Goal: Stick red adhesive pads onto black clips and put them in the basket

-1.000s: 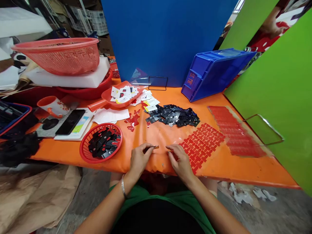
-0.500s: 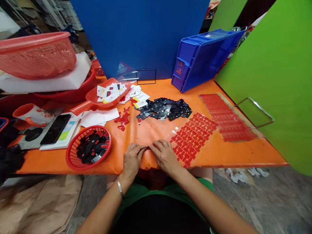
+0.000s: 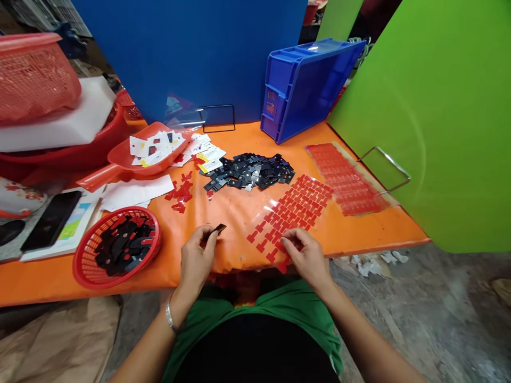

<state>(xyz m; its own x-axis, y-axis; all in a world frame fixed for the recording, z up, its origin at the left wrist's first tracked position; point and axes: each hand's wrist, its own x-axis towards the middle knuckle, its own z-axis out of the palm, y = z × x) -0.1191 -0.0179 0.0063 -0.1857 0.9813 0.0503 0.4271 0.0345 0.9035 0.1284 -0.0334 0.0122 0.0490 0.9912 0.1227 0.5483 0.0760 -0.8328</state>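
My left hand (image 3: 195,260) is closed in a pinch on a small flat black piece (image 3: 220,228), held just above the orange table cover near its front edge. Over the lower right part of a clear sheet of red T-shaped stickers (image 3: 305,199), my right hand (image 3: 310,260) has its thumb and forefinger drawn together. Whatever is between those fingertips is too small to make out. A heap of similar flat black pieces (image 3: 249,173) lies behind both hands. Left of my left hand stands a round red basket (image 3: 82,263) with black and red pieces in it.
Loose red bits (image 3: 181,194) lie beside white paper (image 3: 139,191). A red scoop (image 3: 115,157) holds printed cards. At left are a phone (image 3: 51,221) and stacked baskets. A blue crate (image 3: 311,90) leans at the back; another red sheet (image 3: 345,181) lies by the green panel (image 3: 451,133).
My hands have moved apart. The left keeps the black piece, now showing beyond its fingertips; the right has shifted onto the red sticker sheet. The camera view has turned right.
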